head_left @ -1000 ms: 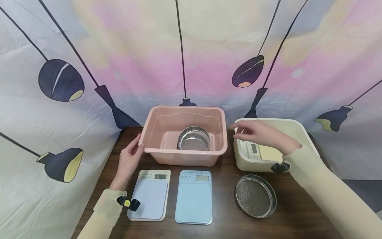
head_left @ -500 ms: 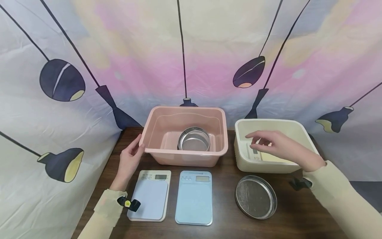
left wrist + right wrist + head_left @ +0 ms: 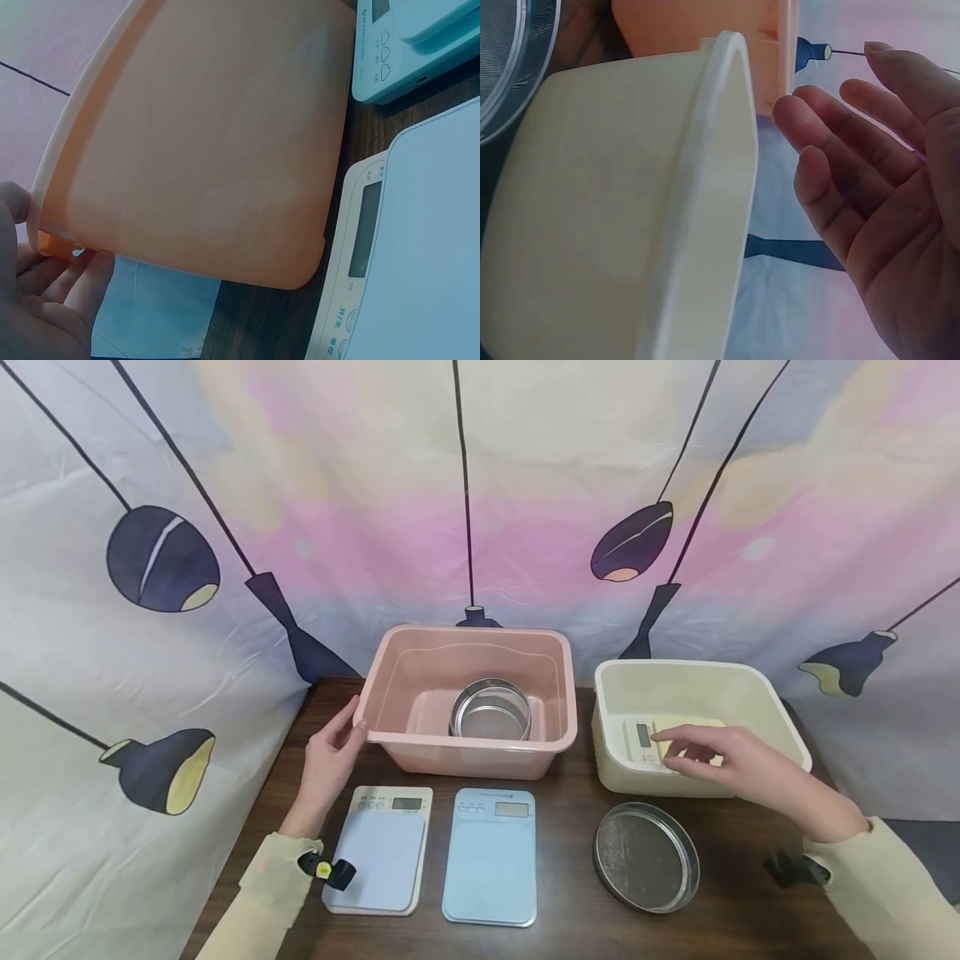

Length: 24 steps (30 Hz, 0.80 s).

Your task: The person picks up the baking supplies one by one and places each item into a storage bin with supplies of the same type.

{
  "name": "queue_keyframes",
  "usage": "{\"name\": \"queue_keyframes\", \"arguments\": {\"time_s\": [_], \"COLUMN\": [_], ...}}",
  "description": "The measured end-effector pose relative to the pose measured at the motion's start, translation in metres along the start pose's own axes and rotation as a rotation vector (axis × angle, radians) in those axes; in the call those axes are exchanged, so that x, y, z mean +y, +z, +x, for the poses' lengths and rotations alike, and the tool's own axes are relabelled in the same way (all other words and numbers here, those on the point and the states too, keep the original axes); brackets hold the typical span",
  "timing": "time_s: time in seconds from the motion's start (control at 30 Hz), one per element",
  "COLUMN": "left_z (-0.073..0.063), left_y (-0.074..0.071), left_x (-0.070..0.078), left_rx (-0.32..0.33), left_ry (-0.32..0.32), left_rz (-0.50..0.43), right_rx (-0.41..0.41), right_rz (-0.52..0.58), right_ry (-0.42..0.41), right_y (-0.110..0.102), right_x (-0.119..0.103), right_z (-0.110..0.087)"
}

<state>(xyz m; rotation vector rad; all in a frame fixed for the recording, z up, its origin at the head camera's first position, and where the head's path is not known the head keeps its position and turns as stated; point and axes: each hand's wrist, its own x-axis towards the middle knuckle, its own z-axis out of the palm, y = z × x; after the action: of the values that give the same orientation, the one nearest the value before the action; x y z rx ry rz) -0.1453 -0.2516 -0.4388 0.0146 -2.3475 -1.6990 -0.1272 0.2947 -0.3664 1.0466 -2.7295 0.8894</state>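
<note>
While the left hand (image 3: 330,760) grips the pink basin (image 3: 465,758) and the right hand (image 3: 738,760) curves loosely, one scale (image 3: 420,255) reads "开/关".

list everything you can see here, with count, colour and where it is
pink basin: one, pink, table's back, centre
sieve in basin: at least one, silver, inside the pink basin
cream basin: one, cream, right of the pink one
boxed scale: one, white and yellow, inside the cream basin
white scale: one, white with pale lilac plate, front left
blue scale: one, light blue, front centre
table sieve: one, silver, before the cream basin
table: one, dark brown, beneath everything
backdrop: one, pastel with dark lamps, behind
sleeves: two, cream, both arms
wrist devices: two, black, one per wrist
left hand: one, gripping the pink basin's left rim
right hand: one, over the cream basin
</note>
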Motion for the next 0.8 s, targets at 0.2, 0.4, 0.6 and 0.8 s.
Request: {"name": "queue_keyframes", "arguments": {"time_s": [0.2, 0.4, 0.6, 0.8], "left_z": [0.0, 0.001, 0.0, 0.0], "left_y": [0.0, 0.001, 0.002, 0.003], "left_x": [-0.001, -0.002, -0.004, -0.006], "left_rx": [0.004, 0.005, 0.012, 0.026], "left_ry": [0.004, 0.004, 0.004, 0.024], "left_rz": [0.014, 0.017, 0.004, 0.017], "right_rx": [0.02, 0.051, 0.065, 0.08], "right_rz": [0.019, 0.045, 0.057, 0.079], "right_ry": [0.002, -0.061, -0.058, -0.116], "right_y": [0.006, 0.017, 0.028, 0.041], "right_x": [0.003, 0.009, 0.012, 0.018], "right_z": [-0.016, -0.032, -0.046, -0.055]}}
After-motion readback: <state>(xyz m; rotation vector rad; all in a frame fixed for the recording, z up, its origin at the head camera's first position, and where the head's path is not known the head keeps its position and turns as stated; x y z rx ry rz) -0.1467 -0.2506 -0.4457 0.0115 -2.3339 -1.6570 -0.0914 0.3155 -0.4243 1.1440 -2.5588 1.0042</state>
